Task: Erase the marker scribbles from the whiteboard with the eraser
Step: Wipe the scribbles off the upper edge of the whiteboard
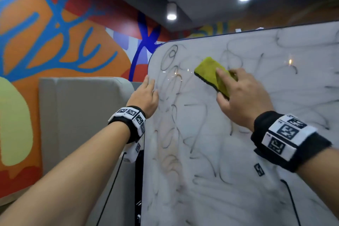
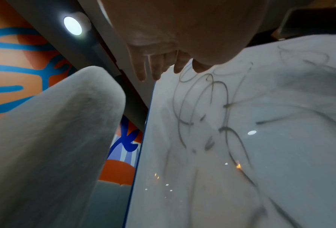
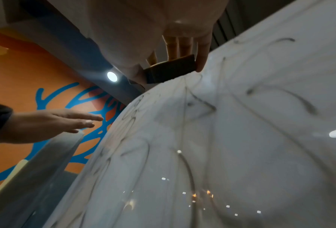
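Observation:
A whiteboard [image 1: 238, 152] with a dark blue edge fills the right of the head view, smeared grey and covered with black marker scribbles [image 1: 169, 57]. My right hand [image 1: 242, 95] grips a yellow-green eraser [image 1: 209, 71] with a black underside and presses it flat on the board's upper middle. In the right wrist view the eraser [image 3: 171, 69] sits pinched between thumb and fingers against the board [image 3: 221, 154]. My left hand [image 1: 146, 95] lies with straight fingers on the board's left edge. The left wrist view shows those fingers [image 2: 155, 66] above looping scribbles [image 2: 212, 108].
A grey upholstered seat back [image 1: 84, 115] stands just left of the board, under my left forearm. Behind it is a wall mural in orange, red and blue [image 1: 55, 33]. Ceiling lamps [image 1: 171, 16] shine overhead. Thin black cables [image 1: 291, 202] hang from both wristbands.

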The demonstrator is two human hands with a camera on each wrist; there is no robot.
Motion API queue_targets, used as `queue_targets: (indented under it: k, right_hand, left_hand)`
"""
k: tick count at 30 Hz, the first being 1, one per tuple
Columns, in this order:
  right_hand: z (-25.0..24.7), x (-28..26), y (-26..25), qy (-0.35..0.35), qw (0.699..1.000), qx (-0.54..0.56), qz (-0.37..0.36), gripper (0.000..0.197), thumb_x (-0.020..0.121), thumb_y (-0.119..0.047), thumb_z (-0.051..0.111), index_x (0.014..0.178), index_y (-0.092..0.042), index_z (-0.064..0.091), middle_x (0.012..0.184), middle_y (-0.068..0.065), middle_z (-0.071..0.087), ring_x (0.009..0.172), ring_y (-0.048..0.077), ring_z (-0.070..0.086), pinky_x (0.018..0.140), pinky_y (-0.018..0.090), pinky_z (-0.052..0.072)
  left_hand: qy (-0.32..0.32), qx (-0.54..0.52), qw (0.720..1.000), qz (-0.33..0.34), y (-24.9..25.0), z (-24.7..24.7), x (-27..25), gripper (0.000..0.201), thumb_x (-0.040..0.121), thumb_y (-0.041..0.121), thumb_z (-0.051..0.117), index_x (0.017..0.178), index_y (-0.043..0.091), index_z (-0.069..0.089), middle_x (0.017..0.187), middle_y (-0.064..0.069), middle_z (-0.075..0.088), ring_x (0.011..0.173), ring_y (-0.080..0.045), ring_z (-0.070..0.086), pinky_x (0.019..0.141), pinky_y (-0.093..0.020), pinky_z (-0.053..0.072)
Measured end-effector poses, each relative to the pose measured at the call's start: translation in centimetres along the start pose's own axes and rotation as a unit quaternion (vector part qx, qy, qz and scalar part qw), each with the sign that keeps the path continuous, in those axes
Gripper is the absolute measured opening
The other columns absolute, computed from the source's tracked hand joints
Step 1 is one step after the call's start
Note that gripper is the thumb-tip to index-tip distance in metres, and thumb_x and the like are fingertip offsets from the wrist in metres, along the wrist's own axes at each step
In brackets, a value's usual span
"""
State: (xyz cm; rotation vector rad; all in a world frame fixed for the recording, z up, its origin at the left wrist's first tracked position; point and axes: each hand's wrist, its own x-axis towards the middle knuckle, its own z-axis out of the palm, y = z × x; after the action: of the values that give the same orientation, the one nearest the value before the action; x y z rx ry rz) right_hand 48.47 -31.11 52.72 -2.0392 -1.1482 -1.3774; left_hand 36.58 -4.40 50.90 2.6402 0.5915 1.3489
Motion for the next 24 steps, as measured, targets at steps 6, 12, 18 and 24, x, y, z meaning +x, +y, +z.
queue_targets:
  k: [6, 12, 18, 24]
  right_hand:
    - [0.4, 8.5, -3.5, 0.013, 0.994, -0.099, -0.052, 0.068, 0.09, -0.029, 0.053, 0.154, -0.031, 0.03, 0.153, 0.015, 0.034, 0.116, 0.041, 0.048, 0.087, 0.048, 0.043]
    - [3.8, 13.2, -7.0, -0.027, 0.982, -0.179, -0.049, 0.069, 0.096, -0.035, 0.043, 0.157, -0.038, 0.011, 0.164, 0.008, 0.011, 0.136, 0.035, 0.031, 0.1, 0.047, 0.034]
    - [7.5, 15.5, -7.7, -0.047, 0.969, -0.236, -0.046, 0.073, 0.094, -0.033, 0.044, 0.157, -0.038, 0.007, 0.165, 0.01, 0.002, 0.146, 0.032, 0.016, 0.107, 0.052, 0.026]
    - [10.9, 14.7, -7.5, -0.006, 0.968, -0.237, -0.087, 0.068, 0.096, -0.033, 0.052, 0.157, -0.03, 0.023, 0.166, 0.011, 0.013, 0.152, 0.035, 0.015, 0.112, 0.059, 0.023]
  left_hand:
    - [0.07, -0.021, 0.994, 0.077, -0.3, -1.4, 6.0, 0.053, 0.104, 0.021, 0.034, 0.154, 0.007, 0.023, 0.164, -0.013, 0.007, 0.143, -0.03, 0.031, 0.111, -0.037, 0.032]
    - [0.08, -0.014, 0.983, 0.163, -2.3, -1.7, 10.6, 0.062, 0.099, 0.018, 0.034, 0.156, 0.005, 0.014, 0.164, -0.016, -0.002, 0.146, -0.031, 0.024, 0.114, -0.04, 0.031]
    - [0.0, -0.043, 0.99, 0.138, -4.7, 1.9, 12.4, 0.065, 0.104, 0.034, 0.025, 0.157, 0.014, -0.008, 0.162, -0.006, -0.022, 0.152, -0.024, -0.01, 0.123, -0.045, 0.008]
    - [-0.073, -0.034, 0.982, 0.17, -6.0, 2.9, 12.9, 0.076, 0.106, 0.034, 0.031, 0.15, 0.013, -0.026, 0.151, -0.007, -0.043, 0.146, -0.031, -0.029, 0.123, -0.043, -0.008]
